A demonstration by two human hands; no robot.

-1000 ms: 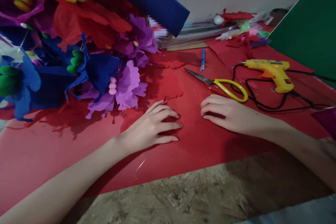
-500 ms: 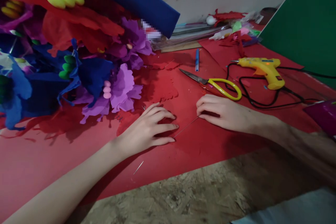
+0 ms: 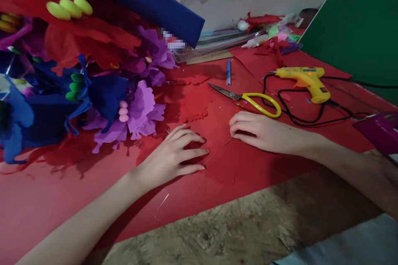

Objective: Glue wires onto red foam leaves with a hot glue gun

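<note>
Over the last second, only the view is swinging slightly rightward; the hands are staying apart, almost unchanged. The left hand (image 3: 174, 153) is resting spread on the red sheet (image 3: 192, 192), its thumb touching a thin strand (image 3: 219, 150); the right hand (image 3: 253, 130) is pinching it. The strand is running straight between them, so work seems to be holding steady. Scissors (image 3: 238, 96) are lying just beyond the right hand.

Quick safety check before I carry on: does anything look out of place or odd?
Nothing looks spilled. Two oddities: the glue gun lies on its side, orange light showing, perhaps hot, its cord looped by the scissors; and a thin shiny sliver lies loose near the left hand, easily missed.
</note>
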